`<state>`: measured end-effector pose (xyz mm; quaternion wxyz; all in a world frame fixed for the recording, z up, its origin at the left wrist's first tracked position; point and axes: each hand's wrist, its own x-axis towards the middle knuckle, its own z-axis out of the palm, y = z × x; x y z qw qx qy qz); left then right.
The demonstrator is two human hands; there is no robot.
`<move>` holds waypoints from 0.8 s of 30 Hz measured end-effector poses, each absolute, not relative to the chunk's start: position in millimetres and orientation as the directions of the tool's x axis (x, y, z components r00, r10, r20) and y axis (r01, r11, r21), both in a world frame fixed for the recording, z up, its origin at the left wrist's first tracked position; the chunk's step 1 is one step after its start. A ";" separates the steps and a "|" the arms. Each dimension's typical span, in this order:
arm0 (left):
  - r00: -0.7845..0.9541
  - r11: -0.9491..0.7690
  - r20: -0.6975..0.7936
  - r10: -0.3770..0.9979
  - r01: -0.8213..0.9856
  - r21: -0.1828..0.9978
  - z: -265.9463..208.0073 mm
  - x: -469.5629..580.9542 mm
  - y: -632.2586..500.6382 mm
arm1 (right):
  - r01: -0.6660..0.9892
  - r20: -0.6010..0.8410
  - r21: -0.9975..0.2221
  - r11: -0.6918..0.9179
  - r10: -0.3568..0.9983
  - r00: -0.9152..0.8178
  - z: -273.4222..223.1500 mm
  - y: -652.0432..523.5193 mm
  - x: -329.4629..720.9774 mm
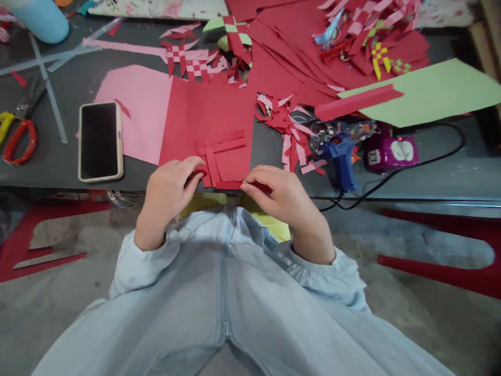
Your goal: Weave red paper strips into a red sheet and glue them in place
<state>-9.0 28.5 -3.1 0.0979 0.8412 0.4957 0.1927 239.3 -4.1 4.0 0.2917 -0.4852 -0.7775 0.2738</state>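
Near the table's front edge, my right hand (pixel 279 190) pinches the end of a red paper strip (pixel 229 185) between thumb and fingertips. To its left, my left hand (pixel 170 188) is curled, thumb and forefinger closed on a bit of red paper strip whose far end I cannot make out. Between both hands, a few red paper strips (pixel 210 163) lie crossed over one another. They rest on a sheet of red paper (pixel 219 109), which overlaps a pink sheet (pixel 135 109).
A phone (pixel 100 141) and scissors (pixel 21 136) lie on the left. Paper scraps (pixel 291 130), a blue glue gun (pixel 340 159), and a purple power box (pixel 391 151) with a black cord are on the right. Woven paper pieces (pixel 195 62) and a green sheet (pixel 430 94) lie farther back.
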 end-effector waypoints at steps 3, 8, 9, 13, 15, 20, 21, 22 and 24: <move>0.477 -0.531 0.240 0.846 0.794 0.297 -3.2 -10.5 28.8 | 0.601 0.170 -0.699 0.387 0.907 -0.386 5.1 -4.0 235.8; 0.552 -0.622 0.299 0.778 0.743 0.248 -4.4 -10.9 30.9 | 0.616 0.152 -0.654 0.439 0.874 -0.462 8.0 -3.3 225.9; 0.544 -0.613 0.296 0.785 0.752 0.243 -4.8 -10.7 31.3 | 0.625 0.143 -0.641 0.445 0.870 -0.472 8.3 -2.9 223.5; 0.502 -0.570 0.294 0.813 0.790 0.228 -5.8 -10.0 34.1 | 0.680 0.094 -0.588 0.437 0.873 -0.479 8.5 -0.3 214.5; 0.541 -0.610 0.302 0.785 0.761 0.221 -5.8 -10.4 36.3 | 0.720 0.065 -0.552 0.421 0.882 -0.466 8.8 1.0 210.6; 0.605 -0.657 0.256 0.754 0.692 0.299 -3.2 -13.0 40.7 | 0.794 0.006 -0.471 0.384 0.902 -0.432 12.1 3.0 203.0; 0.602 -0.647 0.240 0.762 0.693 0.318 -2.4 -13.3 41.1 | 0.806 -0.003 -0.460 0.373 0.907 -0.421 12.9 3.3 201.7; 0.600 -0.640 0.226 0.767 0.693 0.332 -1.6 -13.5 41.3 | 0.816 -0.014 -0.450 0.361 0.911 -0.411 13.7 3.7 200.5; 0.598 -0.630 0.207 0.774 0.694 0.349 -0.6 -13.7 41.3 | 0.834 -0.033 -0.433 0.342 0.918 -0.394 15.0 4.9 198.0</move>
